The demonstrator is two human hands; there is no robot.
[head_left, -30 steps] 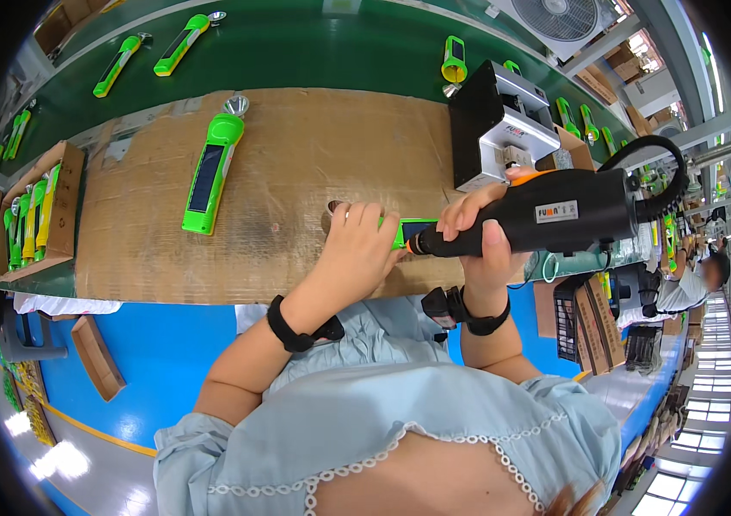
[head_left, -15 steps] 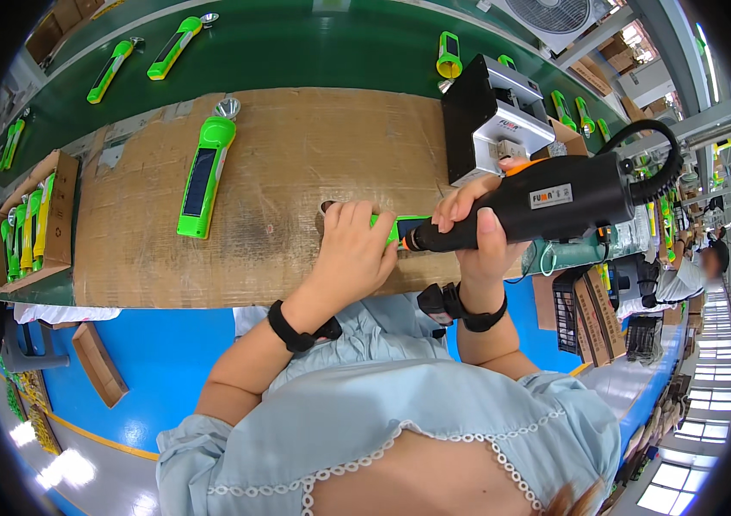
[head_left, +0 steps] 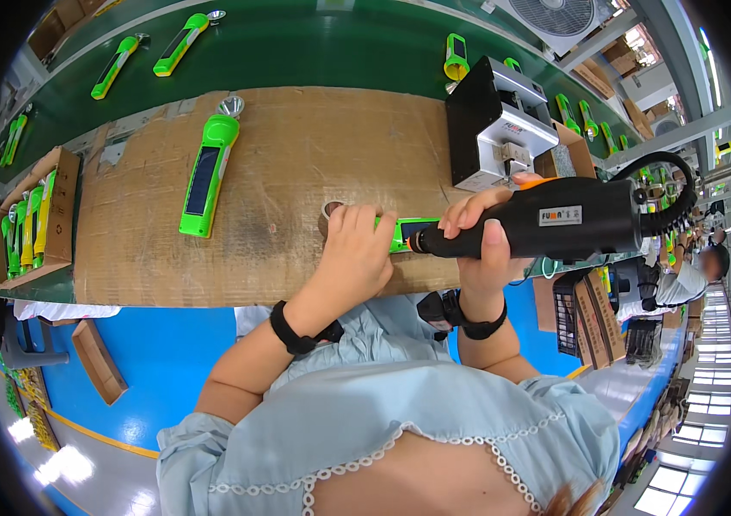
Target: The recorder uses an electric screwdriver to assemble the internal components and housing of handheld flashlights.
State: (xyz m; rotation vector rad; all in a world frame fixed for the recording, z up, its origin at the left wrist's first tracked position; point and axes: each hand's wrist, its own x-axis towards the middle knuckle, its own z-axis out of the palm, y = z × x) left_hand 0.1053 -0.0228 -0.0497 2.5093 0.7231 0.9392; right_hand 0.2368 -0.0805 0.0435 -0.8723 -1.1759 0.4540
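My left hand (head_left: 355,251) is closed over a green flashlight (head_left: 400,236) lying on a cardboard sheet (head_left: 296,142), covering most of its body. The flashlight's round head shows dark beyond my fingers. In my right hand (head_left: 481,236) is a black electric screwdriver (head_left: 555,219), held sideways with my fingers wrapped round its front part. Its orange-ringed tip meets the right end of the flashlight; the exact contact is too small to make out. To the left, a second green flashlight (head_left: 208,176) with a dark panel lies on the cardboard, its silver reflector (head_left: 231,106) at the far end.
A black-and-silver bench device (head_left: 503,129) stands at the right of the cardboard. At the left edge, a cardboard box (head_left: 61,206) holds several green and yellow flashlights. More flashlights lie along the green belt (head_left: 331,52) behind. A coiled black cable (head_left: 679,193) trails from the screwdriver.
The screwdriver and my right hand have shifted slightly to the right. My left hand stays on the flashlight almost unmoved.
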